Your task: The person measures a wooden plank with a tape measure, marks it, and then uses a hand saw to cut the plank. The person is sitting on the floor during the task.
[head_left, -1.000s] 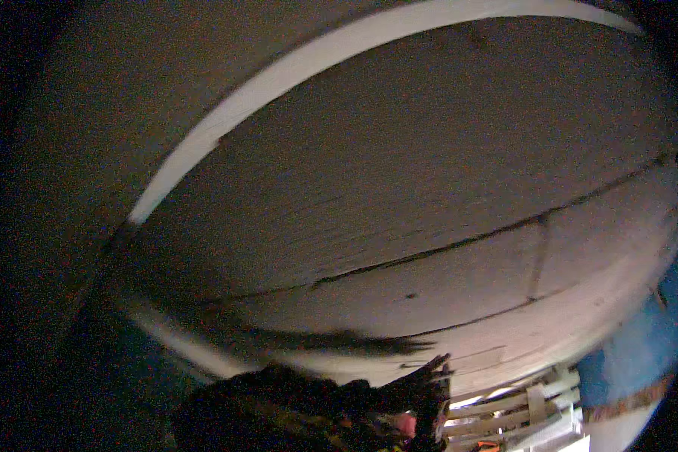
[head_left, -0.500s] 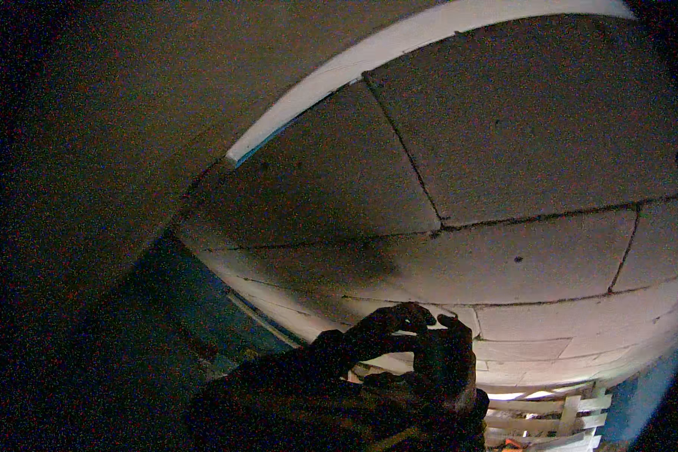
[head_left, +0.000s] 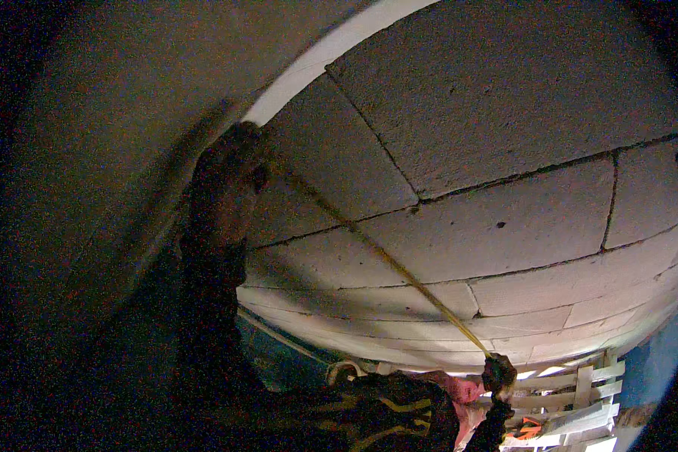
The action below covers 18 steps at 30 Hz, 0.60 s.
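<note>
A yellow tape measure (head_left: pixel 388 260) is stretched slantwise in front of a pale block wall (head_left: pixel 520 248). My left hand (head_left: pixel 233 162), dark in shadow, is raised at the upper left with fingers closed round the tape's end. It is beside the lower end of a white strip (head_left: pixel 305 71) where the wall meets a plain brownish surface. At the lower right my right hand (head_left: pixel 499 373) is closed at the tape's other end. Darkness hides whether it grips a case or the blade itself.
Dark clothing with yellow stripes (head_left: pixel 399 407) and a pink patch of cloth (head_left: pixel 463 388) show at the bottom. Pale wooden slats (head_left: pixel 584 388) and an orange object (head_left: pixel 529 428) lie beyond my right hand. A blue surface (head_left: pixel 659 361) stands at the right edge.
My hands were close together at the lower middle. My left hand has moved up and left, my right hand down and right, and the tape now stretches between them.
</note>
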Available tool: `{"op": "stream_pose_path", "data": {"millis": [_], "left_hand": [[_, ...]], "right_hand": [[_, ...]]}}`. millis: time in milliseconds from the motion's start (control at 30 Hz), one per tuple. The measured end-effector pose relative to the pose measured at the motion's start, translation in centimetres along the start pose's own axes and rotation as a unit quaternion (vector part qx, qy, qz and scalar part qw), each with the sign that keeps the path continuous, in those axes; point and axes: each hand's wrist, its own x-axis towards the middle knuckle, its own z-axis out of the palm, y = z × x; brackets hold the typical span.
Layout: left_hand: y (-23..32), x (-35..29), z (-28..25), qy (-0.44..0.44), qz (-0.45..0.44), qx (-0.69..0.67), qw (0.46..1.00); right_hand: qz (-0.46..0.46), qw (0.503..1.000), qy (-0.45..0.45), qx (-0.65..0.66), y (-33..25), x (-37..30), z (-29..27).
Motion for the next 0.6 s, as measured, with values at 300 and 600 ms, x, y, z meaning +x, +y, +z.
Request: {"op": "stream_pose_path", "data": {"millis": [300, 600], "left_hand": [[-0.4, 10.0, 10.8, -0.006, 0.082, 0.119, 0.989], [1.5, 8.9, 18.5, -0.043, 0.100, 0.140, 0.984]], "right_hand": [[-0.082, 0.991, 0.095, 0.039, 3.4, 3.4, -1.1], [-0.108, 0.967, 0.227, 0.044, -2.3, 5.4, -5.9]]}}
